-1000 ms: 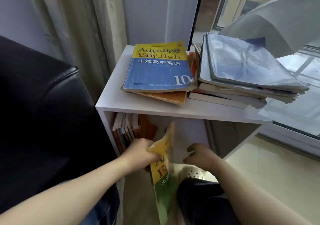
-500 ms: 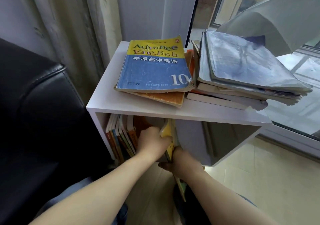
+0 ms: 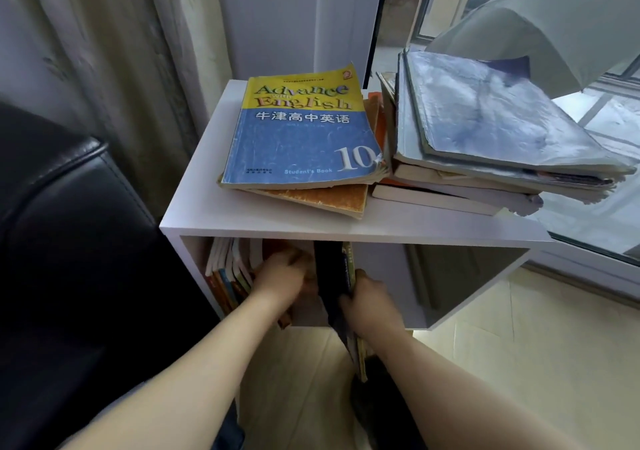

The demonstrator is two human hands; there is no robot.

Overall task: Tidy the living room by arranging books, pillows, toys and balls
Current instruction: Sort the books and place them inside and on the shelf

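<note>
Black sofa arm (image 3: 69,179) far left, out of play. In the shelf unit (image 3: 346,232), lower bay: upright books (image 3: 227,273) lean at the left wall. Left grip (image 3: 282,276) sits against them, likely holding them back to keep a slot open. It's blurred, so can't tell if the fingers are flat or curled. Book (image 3: 330,276) stands on edge in that slot, partly in, with right grip (image 3: 369,302) clamped on it to feed it in. Blue textbook (image 3: 301,137) and taller stack (image 3: 485,144) lie flat on top, probably next. Book's cover is unreadable, its lower end partly behind the right wrist. Bay's right half is unclear.
</note>
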